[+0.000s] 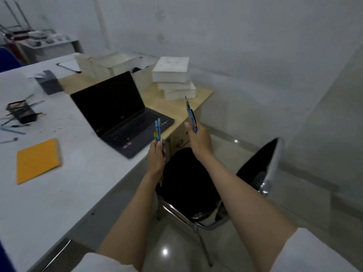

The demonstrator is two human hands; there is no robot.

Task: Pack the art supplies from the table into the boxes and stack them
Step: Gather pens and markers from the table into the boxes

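My left hand [157,155] grips a small bunch of blue patterned pencils [157,130] upright, just past the table's right edge. My right hand [198,140] pinches more blue patterned pencils [190,112], tips pointing up toward a stack of three white boxes [173,77] on the wooden side table [202,94]. Further white boxes [110,64], some open, stand behind the laptop. A black mesh pen holder [21,111] lies tipped over at the left with several pens and pencils [11,129] scattered around it.
An open black laptop [117,112] sits on the white table [82,173] near my hands. An orange notebook [38,160] lies at the left, a grey box [49,81] farther back. A black chair [196,183] stands below my arms.
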